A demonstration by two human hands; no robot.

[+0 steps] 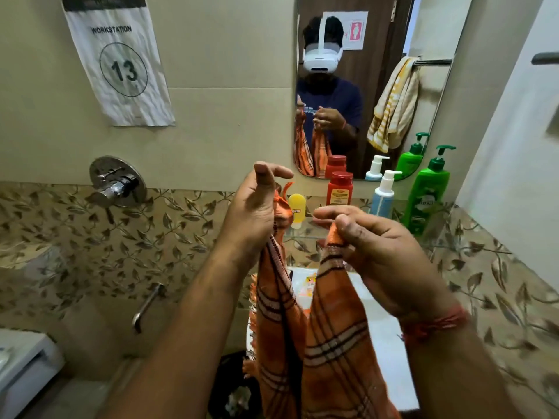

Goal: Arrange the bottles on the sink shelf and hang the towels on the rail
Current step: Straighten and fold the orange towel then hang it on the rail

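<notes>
The orange checked towel (317, 343) hangs in front of the glass shelf (305, 232), over the white sink (378, 328), held up by both hands. It looks a thin, light and soft cloth with a fringed edge, so it will fold and slide easily and cannot keep any shape by itself. I judge the best place to hold it is at the two upper corners, so that the top edge opens flat before it goes over a rail.

The left hand (257, 213) is raised just left of the shelf, palm turned toward the person. The towel's corner is held low in the palm, while the index finger and thumb above are loosely bent and hold nothing. The right hand (369, 240) is directly before the shelf and a little lower; its thumb and fingers pinch the other upper corner. Both forearms rise from below and the cloth falls between them in two hanging parts.

On the shelf stand a small yellow bottle (297, 208), a red bottle (340, 189), a blue pump bottle (383, 196) and, at the right end, a green pump bottle (428, 192). Above the shelf, the mirror (378, 31) shows a yellow striped towel (393, 107) already on a rail (435, 62).
</notes>
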